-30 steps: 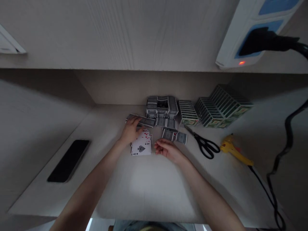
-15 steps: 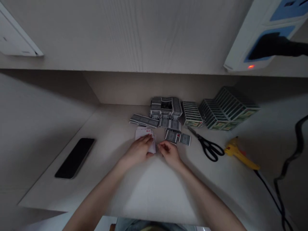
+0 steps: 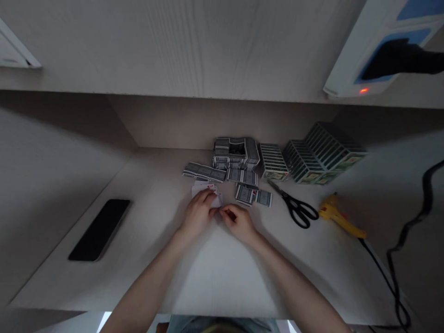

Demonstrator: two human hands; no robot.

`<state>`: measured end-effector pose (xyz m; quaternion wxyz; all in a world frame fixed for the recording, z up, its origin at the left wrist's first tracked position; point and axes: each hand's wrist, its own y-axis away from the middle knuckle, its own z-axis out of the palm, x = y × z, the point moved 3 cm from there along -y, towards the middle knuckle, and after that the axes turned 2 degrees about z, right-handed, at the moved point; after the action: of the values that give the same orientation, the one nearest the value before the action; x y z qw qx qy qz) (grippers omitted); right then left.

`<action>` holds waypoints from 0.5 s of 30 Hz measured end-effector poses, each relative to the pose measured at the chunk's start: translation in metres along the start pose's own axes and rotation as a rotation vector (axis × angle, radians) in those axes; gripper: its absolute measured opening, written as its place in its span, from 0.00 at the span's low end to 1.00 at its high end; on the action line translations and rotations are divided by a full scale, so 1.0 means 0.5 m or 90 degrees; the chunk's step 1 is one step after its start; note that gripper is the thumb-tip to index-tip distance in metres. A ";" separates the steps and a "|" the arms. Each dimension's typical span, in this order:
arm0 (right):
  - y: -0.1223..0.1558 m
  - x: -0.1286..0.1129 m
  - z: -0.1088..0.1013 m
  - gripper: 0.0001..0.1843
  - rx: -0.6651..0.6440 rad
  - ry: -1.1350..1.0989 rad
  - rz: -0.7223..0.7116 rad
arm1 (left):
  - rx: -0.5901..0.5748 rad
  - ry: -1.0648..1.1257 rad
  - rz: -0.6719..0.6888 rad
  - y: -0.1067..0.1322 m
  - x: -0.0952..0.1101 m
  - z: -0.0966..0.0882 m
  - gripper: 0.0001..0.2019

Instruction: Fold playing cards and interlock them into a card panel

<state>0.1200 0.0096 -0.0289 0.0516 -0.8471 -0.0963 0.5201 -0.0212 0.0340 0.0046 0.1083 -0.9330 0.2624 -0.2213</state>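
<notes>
White-faced playing cards (image 3: 196, 188) with red marks lie on the desk, partly hidden by my left hand (image 3: 198, 211). That hand is closed, its fingers bent over the cards and its thumb at their near edge. My right hand (image 3: 239, 223) is pinched at the lower right corner of the same cards, its fingertips almost meeting my left thumb. Just beyond lie folded card strips (image 3: 204, 171), more folded cards (image 3: 242, 176) and small patterned card pieces (image 3: 244, 194). Behind them stands a block built of folded cards (image 3: 221, 152) with a square hollow.
Ribbed card stacks (image 3: 274, 159) and a taller stepped one (image 3: 333, 148) stand at the back right. Black-handled scissors (image 3: 298, 210) and a corded yellow glue gun (image 3: 342, 222) lie right. A phone (image 3: 100, 230) lies left. A power strip (image 3: 347, 78) hangs above the recess.
My right hand has moved left to the cards' edge, close to my left thumb. The left fingers are more bent. The whole view has shifted slightly.
</notes>
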 end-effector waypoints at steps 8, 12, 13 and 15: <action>-0.002 -0.002 -0.013 0.12 0.053 -0.026 0.035 | 0.081 -0.003 0.070 0.003 0.021 -0.015 0.17; -0.007 0.009 -0.017 0.15 0.044 -0.119 0.119 | 0.104 0.054 0.097 0.009 0.030 -0.013 0.14; -0.008 0.012 -0.017 0.15 0.043 -0.130 0.132 | 0.121 0.075 0.091 0.011 0.030 -0.012 0.13; -0.009 0.016 -0.017 0.15 0.040 -0.143 0.144 | 0.157 0.120 0.076 0.015 0.028 -0.009 0.12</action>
<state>0.1303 0.0157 -0.0311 0.0078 -0.7870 0.0108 0.6168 -0.0159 0.0200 0.0112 0.2093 -0.8705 0.2971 -0.3318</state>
